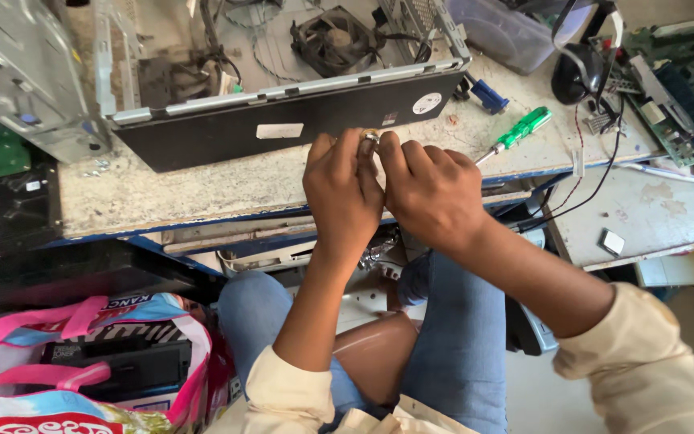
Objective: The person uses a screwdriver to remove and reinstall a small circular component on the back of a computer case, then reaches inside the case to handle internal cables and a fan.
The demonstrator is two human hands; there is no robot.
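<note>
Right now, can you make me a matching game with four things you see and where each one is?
Things:
1. screwdriver
2. computer case
3. striped bag
4. small metal part

Places:
A. on the floor, bottom left
B. pinched between the fingertips of both hands
C. lying on the table, right of the hands
D. open on the table, behind the hands

Pairs: 1-C, 2-D, 3-A, 4-B

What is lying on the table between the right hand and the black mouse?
In the head view, a green-handled screwdriver lies between the right hand and the black mouse.
</note>
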